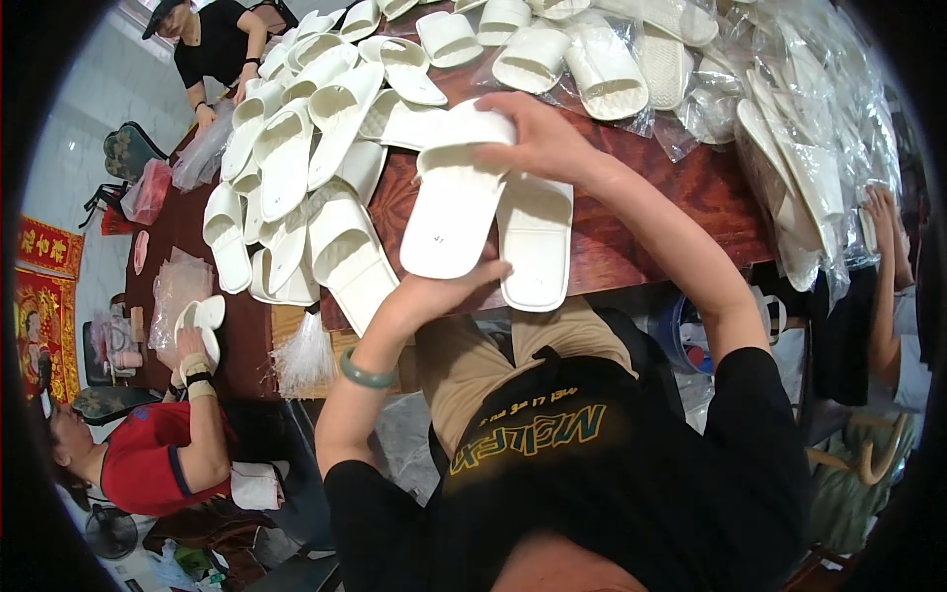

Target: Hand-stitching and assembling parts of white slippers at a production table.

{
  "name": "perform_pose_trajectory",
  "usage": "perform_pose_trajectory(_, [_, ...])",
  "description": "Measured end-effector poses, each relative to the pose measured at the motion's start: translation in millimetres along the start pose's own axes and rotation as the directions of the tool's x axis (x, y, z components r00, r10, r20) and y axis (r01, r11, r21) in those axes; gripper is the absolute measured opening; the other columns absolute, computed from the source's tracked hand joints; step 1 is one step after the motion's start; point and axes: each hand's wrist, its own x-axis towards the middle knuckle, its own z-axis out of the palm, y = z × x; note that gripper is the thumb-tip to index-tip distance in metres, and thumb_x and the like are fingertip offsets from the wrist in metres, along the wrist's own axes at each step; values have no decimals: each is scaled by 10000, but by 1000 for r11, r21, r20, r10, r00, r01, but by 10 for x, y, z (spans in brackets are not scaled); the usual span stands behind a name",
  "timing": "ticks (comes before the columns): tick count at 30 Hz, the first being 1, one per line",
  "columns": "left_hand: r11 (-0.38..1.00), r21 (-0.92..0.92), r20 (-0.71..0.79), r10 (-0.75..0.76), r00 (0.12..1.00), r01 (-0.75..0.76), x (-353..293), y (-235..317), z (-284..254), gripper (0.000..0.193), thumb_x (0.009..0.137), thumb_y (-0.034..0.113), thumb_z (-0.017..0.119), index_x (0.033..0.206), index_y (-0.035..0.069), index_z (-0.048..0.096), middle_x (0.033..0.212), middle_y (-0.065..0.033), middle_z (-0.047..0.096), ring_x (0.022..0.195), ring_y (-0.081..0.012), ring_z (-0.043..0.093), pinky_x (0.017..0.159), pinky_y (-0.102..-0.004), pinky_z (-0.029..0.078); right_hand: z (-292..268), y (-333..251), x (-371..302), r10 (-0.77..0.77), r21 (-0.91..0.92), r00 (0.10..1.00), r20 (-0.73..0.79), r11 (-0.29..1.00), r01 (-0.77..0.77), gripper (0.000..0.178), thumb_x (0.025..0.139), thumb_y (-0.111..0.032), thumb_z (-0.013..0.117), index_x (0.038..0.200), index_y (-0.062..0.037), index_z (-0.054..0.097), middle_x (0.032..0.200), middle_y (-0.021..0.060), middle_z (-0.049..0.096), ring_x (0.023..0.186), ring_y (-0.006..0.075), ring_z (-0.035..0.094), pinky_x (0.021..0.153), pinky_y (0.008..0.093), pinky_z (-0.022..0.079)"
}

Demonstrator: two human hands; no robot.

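A white slide slipper (446,222) is held between my two hands above the table's near edge, heel toward me. My right hand (541,140) grips its toe end and strap from the right. Under the heel, my left hand (444,296) supports it, most of its fingers hidden by the sole. The left fingertips reach a second white slipper (538,242) that lies just to the right, partly beneath the first, its heel at the table's edge. A green bangle (367,371) circles my left wrist.
Loose white slippers (286,158) pile up on the left of the reddish wooden table (631,217). Slippers in clear plastic bags (789,148) heap up at the right. A white fringe bundle (312,350) hangs at the near edge. Co-workers sit left, far left and right; one holds slippers (200,326).
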Motion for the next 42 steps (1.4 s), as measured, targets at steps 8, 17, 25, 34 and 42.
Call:
perform_pose_trajectory(8, [991,-116,169,85,982,-66,-753,422,-284,343,875,353,568,885,14,618,735,-153,599,690,-246,593,648,-357,452,-1,100,-71,-288,-308,947,144,896,320,779,708,-484,704,1270,-6,453,1271,250,427,1214,391,389,992,461,338])
perform_pose_trajectory(17, [903,415,-270,12,963,106,181,212,-120,449,913,412,473,994,-21,558,726,-223,625,720,-387,627,638,-464,468,-304,207,-506,-93,-484,937,337,837,257,559,794,-252,615,1244,17,423,1092,238,504,1061,375,483,908,409,404])
perform_pose_trajectory(25, [867,472,-345,19,938,156,454,146,98,518,903,426,457,1180,-10,498,703,-217,637,689,-386,636,616,-489,481,-824,206,-714,126,-382,937,325,924,8,581,748,-195,594,1284,-35,439,1115,222,485,1051,349,482,905,382,413])
perform_pose_trajectory(34, [825,538,-535,177,826,172,944,179,-4,358,733,225,646,1002,9,553,732,-180,639,708,-340,645,613,-451,500,-788,255,-765,83,-177,930,359,984,-19,635,643,-119,570,1247,40,457,1165,193,479,1117,324,474,982,355,363])
perform_pose_trajectory(42, [982,-116,-509,70,858,-149,698,-436,-312,293,775,171,565,1013,16,636,948,-228,643,868,-374,625,762,-410,475,-681,275,-606,32,-154,961,275,988,11,604,695,-90,550,1288,-34,449,1194,180,443,1121,311,454,947,356,385])
